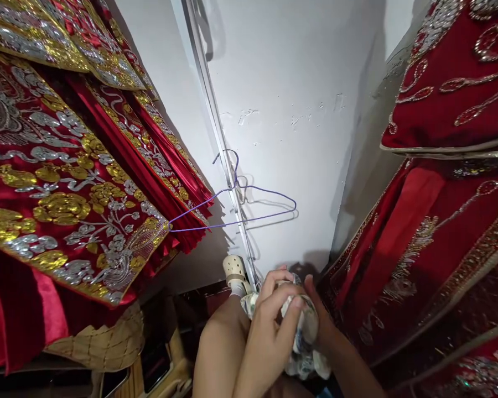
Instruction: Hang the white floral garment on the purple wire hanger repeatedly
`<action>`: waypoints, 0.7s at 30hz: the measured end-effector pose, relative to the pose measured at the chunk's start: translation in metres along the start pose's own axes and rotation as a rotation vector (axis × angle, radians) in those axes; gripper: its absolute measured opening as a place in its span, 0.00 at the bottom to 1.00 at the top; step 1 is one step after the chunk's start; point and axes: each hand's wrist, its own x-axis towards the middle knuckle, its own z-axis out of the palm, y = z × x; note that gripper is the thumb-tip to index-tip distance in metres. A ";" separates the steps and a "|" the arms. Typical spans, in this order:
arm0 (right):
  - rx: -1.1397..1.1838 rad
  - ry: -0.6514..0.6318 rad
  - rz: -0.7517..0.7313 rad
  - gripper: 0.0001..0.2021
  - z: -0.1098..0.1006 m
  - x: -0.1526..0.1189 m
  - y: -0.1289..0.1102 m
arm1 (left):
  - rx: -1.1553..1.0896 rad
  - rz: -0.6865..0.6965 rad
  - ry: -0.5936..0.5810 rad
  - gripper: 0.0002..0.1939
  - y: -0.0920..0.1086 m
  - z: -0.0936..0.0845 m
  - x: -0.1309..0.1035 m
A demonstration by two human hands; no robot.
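Low in the head view, my left hand (269, 326) is wrapped over a bundle of pale patterned cloth (301, 345) above my lap, its fingers bent around the top. My right hand (321, 318) presses on the right side of the same cloth, with most of its fingers hidden behind the bundle. Beyond my hands, a purple wire hanger (265, 217) hangs by its hook on a thin metal rail against the wall, with nothing on it.
Red garments with gold and silver embroidery (64, 207) hang on the left. More red beaded garments (452, 221) hang on the right. A cream clog (233, 269) is on my foot near the wall. A wooden chair (172, 376) stands at the lower left.
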 end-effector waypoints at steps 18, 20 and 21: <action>-0.995 -0.107 -0.470 0.04 0.020 0.055 -0.139 | 0.877 -0.270 -0.409 0.24 -0.022 -0.123 -0.011; -0.954 -0.013 -0.600 0.15 0.018 0.078 -0.141 | 1.057 -0.336 -0.401 0.22 -0.017 -0.146 -0.008; -0.943 -0.006 -0.626 0.20 0.017 0.091 -0.139 | 1.117 -0.373 -0.394 0.21 -0.015 -0.157 -0.007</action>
